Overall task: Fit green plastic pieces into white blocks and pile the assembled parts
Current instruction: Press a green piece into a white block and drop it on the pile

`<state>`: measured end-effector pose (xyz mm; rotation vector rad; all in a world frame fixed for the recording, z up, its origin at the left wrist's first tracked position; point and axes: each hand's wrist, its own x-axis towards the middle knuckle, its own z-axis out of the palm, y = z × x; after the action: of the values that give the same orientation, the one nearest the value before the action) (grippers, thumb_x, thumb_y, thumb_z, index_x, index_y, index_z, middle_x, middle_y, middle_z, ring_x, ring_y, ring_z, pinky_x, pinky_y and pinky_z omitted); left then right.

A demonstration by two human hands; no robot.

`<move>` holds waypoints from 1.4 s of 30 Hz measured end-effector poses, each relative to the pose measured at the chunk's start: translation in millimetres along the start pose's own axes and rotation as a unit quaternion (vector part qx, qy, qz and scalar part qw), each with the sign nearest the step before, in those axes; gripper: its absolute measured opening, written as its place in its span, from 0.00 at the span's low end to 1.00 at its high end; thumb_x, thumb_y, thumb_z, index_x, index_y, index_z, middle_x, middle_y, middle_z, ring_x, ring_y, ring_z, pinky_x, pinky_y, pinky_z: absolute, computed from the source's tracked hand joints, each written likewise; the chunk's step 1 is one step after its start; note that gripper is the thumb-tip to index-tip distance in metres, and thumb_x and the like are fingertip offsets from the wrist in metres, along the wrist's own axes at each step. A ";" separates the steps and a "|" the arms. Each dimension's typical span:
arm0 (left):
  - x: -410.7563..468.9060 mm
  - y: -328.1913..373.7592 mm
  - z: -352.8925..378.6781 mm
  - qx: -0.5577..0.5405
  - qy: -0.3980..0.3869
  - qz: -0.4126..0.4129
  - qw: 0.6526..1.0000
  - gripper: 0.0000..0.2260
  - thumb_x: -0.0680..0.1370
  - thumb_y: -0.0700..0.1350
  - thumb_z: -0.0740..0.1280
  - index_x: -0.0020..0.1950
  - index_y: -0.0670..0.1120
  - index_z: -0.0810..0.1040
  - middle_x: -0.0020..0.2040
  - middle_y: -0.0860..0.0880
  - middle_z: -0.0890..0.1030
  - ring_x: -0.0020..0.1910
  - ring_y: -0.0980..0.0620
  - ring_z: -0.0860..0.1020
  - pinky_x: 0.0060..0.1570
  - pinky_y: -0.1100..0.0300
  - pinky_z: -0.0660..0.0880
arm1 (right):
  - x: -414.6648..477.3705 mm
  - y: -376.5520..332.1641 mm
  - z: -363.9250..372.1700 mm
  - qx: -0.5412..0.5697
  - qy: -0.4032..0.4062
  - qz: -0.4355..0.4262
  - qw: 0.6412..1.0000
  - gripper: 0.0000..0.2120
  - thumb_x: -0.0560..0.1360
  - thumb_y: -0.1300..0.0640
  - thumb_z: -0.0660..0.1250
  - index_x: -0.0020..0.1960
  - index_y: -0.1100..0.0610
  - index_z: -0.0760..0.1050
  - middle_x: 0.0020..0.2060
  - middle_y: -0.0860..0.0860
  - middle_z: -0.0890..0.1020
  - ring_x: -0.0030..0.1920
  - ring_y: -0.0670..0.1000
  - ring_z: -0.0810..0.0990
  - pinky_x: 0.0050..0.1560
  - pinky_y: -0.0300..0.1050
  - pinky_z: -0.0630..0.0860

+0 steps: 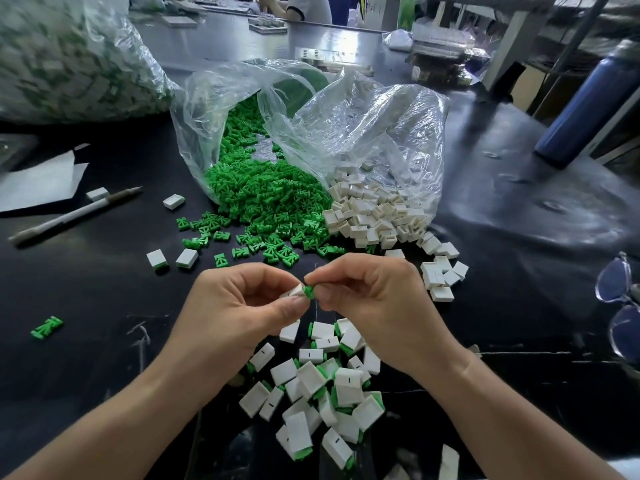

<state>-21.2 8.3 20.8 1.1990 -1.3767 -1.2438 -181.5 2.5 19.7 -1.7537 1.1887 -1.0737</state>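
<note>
Insertion is the step in hand, I judge: my left hand pinches the white block, my right hand pinches the green piece touching its right end, pointing leftward, above the pile of assembled parts.

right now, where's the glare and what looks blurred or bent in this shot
Head view: glare on the clear bag and far tabletop; upper-left bag and blue bottle blurred and warped at the edges; left hand, right hand and assembled pile sharp.
</note>
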 end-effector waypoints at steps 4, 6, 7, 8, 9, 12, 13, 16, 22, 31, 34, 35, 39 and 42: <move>-0.5 -0.2 -1.4 0.015 -0.001 0.007 1.000 0.13 0.56 0.52 0.73 0.38 0.50 0.84 0.31 0.47 0.82 0.28 0.57 0.77 0.29 0.67 0.74 | -1.0 0.7 4.4 0.017 -0.001 0.004 1.000 0.10 0.70 0.67 0.70 0.40 0.52 0.81 0.33 0.49 0.82 0.34 0.45 0.80 0.39 0.43 0.80; -0.3 0.3 -0.8 0.013 0.000 0.004 1.000 0.12 0.56 0.50 0.73 0.38 0.50 0.84 0.30 0.47 0.82 0.27 0.58 0.77 0.28 0.68 0.73 | 0.0 0.2 4.2 0.018 -0.012 0.009 1.000 0.12 0.70 0.67 0.70 0.39 0.49 0.80 0.33 0.48 0.82 0.34 0.44 0.80 0.40 0.42 0.80; -0.2 0.8 -0.5 0.011 -0.001 0.004 1.000 0.12 0.57 0.50 0.73 0.38 0.50 0.84 0.30 0.47 0.82 0.27 0.58 0.76 0.28 0.68 0.73 | 0.6 0.0 2.9 0.022 -0.014 0.015 1.000 0.13 0.71 0.66 0.70 0.39 0.48 0.79 0.33 0.48 0.82 0.34 0.44 0.80 0.40 0.41 0.80; 0.2 1.2 -0.2 0.009 -0.002 0.005 1.000 0.12 0.57 0.49 0.73 0.38 0.49 0.84 0.30 0.47 0.82 0.27 0.58 0.76 0.27 0.68 0.73 | 1.1 -0.4 1.5 0.026 -0.015 0.023 0.999 0.13 0.71 0.65 0.70 0.40 0.46 0.79 0.34 0.48 0.82 0.34 0.45 0.80 0.40 0.41 0.80; 0.6 1.4 -0.4 0.008 -0.002 0.006 1.000 0.11 0.58 0.48 0.73 0.39 0.49 0.84 0.30 0.47 0.82 0.27 0.58 0.76 0.27 0.68 0.72 | 1.3 -0.9 0.4 0.021 -0.016 0.028 0.999 0.13 0.71 0.64 0.70 0.40 0.46 0.78 0.34 0.49 0.82 0.34 0.46 0.80 0.40 0.42 0.80; 1.2 1.7 -1.1 0.008 -0.002 0.006 1.000 0.11 0.58 0.48 0.73 0.38 0.47 0.83 0.30 0.47 0.82 0.27 0.57 0.77 0.27 0.68 0.73 | 0.7 -1.5 -0.7 -0.042 -0.028 0.019 0.999 0.11 0.73 0.60 0.69 0.38 0.44 0.74 0.32 0.49 0.80 0.35 0.50 0.79 0.40 0.49 0.78; 0.9 1.6 -1.1 0.007 -0.001 0.006 1.000 0.11 0.58 0.48 0.73 0.38 0.47 0.83 0.30 0.46 0.82 0.27 0.57 0.76 0.28 0.68 0.73 | 0.0 -1.6 -0.7 -0.070 -0.037 0.016 0.997 0.12 0.74 0.59 0.68 0.37 0.44 0.72 0.32 0.49 0.79 0.36 0.51 0.78 0.41 0.50 0.77; 0.4 2.4 -1.2 0.003 0.000 0.005 1.000 0.11 0.58 0.47 0.73 0.37 0.45 0.83 0.31 0.45 0.82 0.28 0.56 0.76 0.28 0.68 0.73 | -1.2 -2.7 -0.1 -0.101 -0.077 0.017 0.992 0.09 0.77 0.56 0.63 0.38 0.49 0.72 0.34 0.52 0.80 0.37 0.53 0.77 0.41 0.54 0.74; 0.5 4.7 -1.0 -0.019 -0.036 -0.016 0.999 0.11 0.62 0.45 0.70 0.40 0.40 0.81 0.33 0.44 0.83 0.30 0.53 0.81 0.28 0.66 0.75 | -2.1 -4.7 2.0 -0.095 -0.086 0.004 0.992 0.13 0.78 0.57 0.60 0.36 0.49 0.68 0.29 0.44 0.73 0.34 0.49 0.74 0.40 0.54 0.73; -2.1 6.6 -8.4 0.023 -0.088 0.023 0.996 0.09 0.61 0.43 0.71 0.36 0.40 0.82 0.31 0.41 0.82 0.28 0.51 0.80 0.27 0.65 0.75 | -3.5 -7.0 -2.0 -0.139 -0.145 -0.027 0.979 0.09 0.77 0.60 0.61 0.38 0.59 0.71 0.31 0.52 0.75 0.33 0.52 0.71 0.36 0.51 0.69; -4.2 2.8 -8.7 0.090 -0.098 0.059 0.989 0.08 0.62 0.46 0.71 0.36 0.42 0.82 0.30 0.44 0.81 0.27 0.54 0.79 0.28 0.65 0.74 | -3.8 -9.4 -4.7 -0.233 -0.174 -0.068 0.955 0.10 0.77 0.60 0.60 0.38 0.59 0.68 0.30 0.50 0.70 0.33 0.51 0.66 0.36 0.48 0.65; -4.7 1.0 -9.2 0.109 -0.098 0.068 0.987 0.08 0.62 0.47 0.71 0.35 0.42 0.82 0.29 0.45 0.81 0.27 0.54 0.79 0.28 0.65 0.74 | -3.5 -10.0 -5.3 -0.257 -0.183 -0.077 0.946 0.10 0.78 0.59 0.60 0.38 0.58 0.66 0.30 0.48 0.68 0.33 0.50 0.65 0.36 0.48 0.64; -8.1 -3.2 -10.0 0.204 -0.099 0.109 0.968 0.04 0.65 0.45 0.73 0.38 0.49 0.82 0.28 0.50 0.80 0.25 0.57 0.77 0.28 0.63 0.74 | -2.3 -9.7 -5.0 -0.327 -0.230 -0.106 0.910 0.10 0.77 0.60 0.60 0.40 0.52 0.62 0.32 0.44 0.65 0.36 0.50 0.65 0.39 0.47 0.63; -8.1 -4.6 -7.7 0.245 -0.100 0.131 0.955 0.08 0.65 0.37 0.77 0.35 0.48 0.82 0.28 0.53 0.80 0.25 0.58 0.77 0.27 0.62 0.75 | -3.1 -7.8 -4.1 -0.362 -0.240 -0.117 0.893 0.09 0.77 0.61 0.59 0.40 0.52 0.62 0.33 0.45 0.65 0.36 0.51 0.65 0.41 0.47 0.64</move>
<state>-12.2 15.2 16.8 1.1823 -2.0056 -0.8762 -183.4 7.2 27.5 -2.5935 1.1395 -0.2456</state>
